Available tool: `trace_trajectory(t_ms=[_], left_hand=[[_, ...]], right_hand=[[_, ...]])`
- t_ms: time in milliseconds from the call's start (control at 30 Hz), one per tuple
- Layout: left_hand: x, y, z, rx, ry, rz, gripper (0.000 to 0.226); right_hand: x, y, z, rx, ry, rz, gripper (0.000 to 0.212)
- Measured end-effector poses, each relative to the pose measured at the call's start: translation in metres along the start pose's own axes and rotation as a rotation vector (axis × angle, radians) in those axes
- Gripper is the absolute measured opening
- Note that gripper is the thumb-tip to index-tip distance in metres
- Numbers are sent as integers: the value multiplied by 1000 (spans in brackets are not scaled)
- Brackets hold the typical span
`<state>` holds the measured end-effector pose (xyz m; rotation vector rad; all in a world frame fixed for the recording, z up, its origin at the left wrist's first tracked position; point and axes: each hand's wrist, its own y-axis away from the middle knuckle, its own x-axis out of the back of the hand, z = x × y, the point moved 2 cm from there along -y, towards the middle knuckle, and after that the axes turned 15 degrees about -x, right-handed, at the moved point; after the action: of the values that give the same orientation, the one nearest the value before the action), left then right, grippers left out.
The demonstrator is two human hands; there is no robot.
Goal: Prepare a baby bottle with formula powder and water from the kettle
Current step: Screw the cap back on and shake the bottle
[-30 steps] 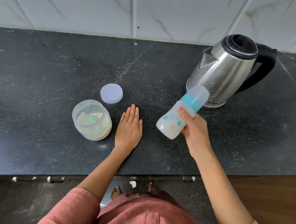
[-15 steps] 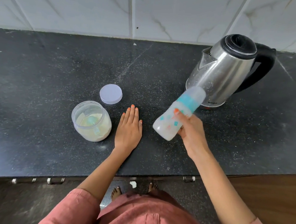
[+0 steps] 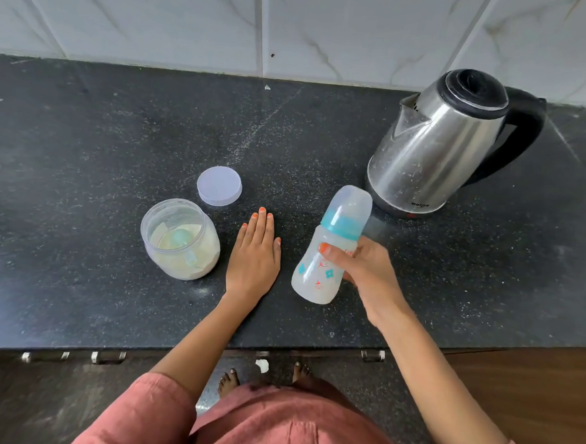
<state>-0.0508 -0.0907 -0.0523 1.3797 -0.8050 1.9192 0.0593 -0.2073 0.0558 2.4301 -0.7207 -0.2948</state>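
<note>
Gripped around its middle by the right hand [image 3: 360, 270], the capped baby bottle [image 3: 331, 248] tilts above the black countertop [image 3: 84, 133], between the steel kettle [image 3: 436, 151] and the flat, relaxed left hand [image 3: 253, 253]. Beside that hand stands the open formula jar [image 3: 180, 239], its lid [image 3: 219, 185] just behind.

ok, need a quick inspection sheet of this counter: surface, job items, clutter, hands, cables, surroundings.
Surface: black speckled counter, pale dusting streak mid-counter.
Job's things: baby bottle capped, tilted; powder jar open, scoop inside; jar lid lying behind it; kettle upright, lid shut.
Clutter: nothing seen.
Hands: right hand grips the bottle; left hand flat on the counter beside the jar.
Cables: nothing seen.
Surroundings: tiled wall behind; drawer handles below the edge.
</note>
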Motion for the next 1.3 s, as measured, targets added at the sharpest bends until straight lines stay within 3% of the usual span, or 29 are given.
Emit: trace_trajectory(t_ms=[67,167,200,267,367,433,500,567,767,933,1000,1100,1133,1167,1300], left_hand=[[1,0,0,0,8,12,50],[1,0,1,-8,0,12,55],[1,0,1,-9,0,20,62],[1,0,1,-12,-8,24,68],[-1,0,0,-8,-13,-2,56],[0,0,0,2,-8,10,58],[1,-1,1,3,-3,12,63],[0,-1,1,-10,-6,6,68],[0,0,1,-7,-2,13,69],[0,-1,0,-7,4,13,50],[0,-1,0,-3,1,10,52],[-1,0,0,-6,6,-1,55],[-1,0,0,-4,5,-9,53],[-1,0,0,-3,1,0,53],[1,-1,1,-3,-4,7,65]], right_hand=[[4,-4,-5,23,-141,26,14],[10,-14,-16,69,-537,76,12],[10,-15,-15,87,-551,89,12],[4,-12,-10,75,-376,58,17],[-2,-2,0,7,30,-18,17],[2,-3,-3,28,-71,-5,17],[9,-8,-11,47,-390,35,16],[11,-11,-13,75,-551,81,14],[0,1,1,4,-22,-27,15],[8,-10,-17,78,-577,62,15],[4,-7,-14,75,-483,64,12],[-3,4,-2,13,-4,-37,15],[-1,5,0,10,55,-43,15],[1,4,0,22,19,-34,15],[10,-7,-11,52,-512,57,12]])
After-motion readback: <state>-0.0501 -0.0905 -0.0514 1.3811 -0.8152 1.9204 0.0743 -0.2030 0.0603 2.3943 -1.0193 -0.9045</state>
